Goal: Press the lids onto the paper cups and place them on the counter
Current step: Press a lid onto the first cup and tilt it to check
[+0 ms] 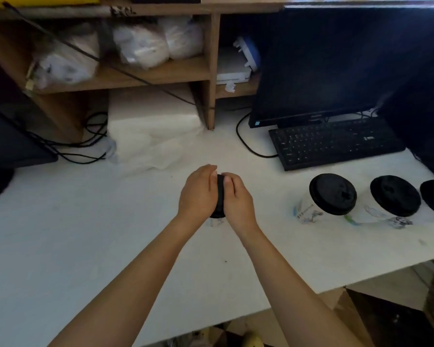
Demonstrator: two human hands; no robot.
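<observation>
Left hand (198,194) and right hand (237,199) clasp black lid (220,196).

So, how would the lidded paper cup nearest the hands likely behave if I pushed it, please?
The cup stands upright on a narrower base than its lid, so a high push might tip it. Its paper wall likely dents if squeezed. The lid hides any contents, so weight is unclear.

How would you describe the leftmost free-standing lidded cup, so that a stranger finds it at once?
Find the black computer keyboard on the white counter. In front of it, white printed paper cups with black plastic lids stand in a row. Take the leftmost one: it alone faces the keyboard's middle.
</observation>
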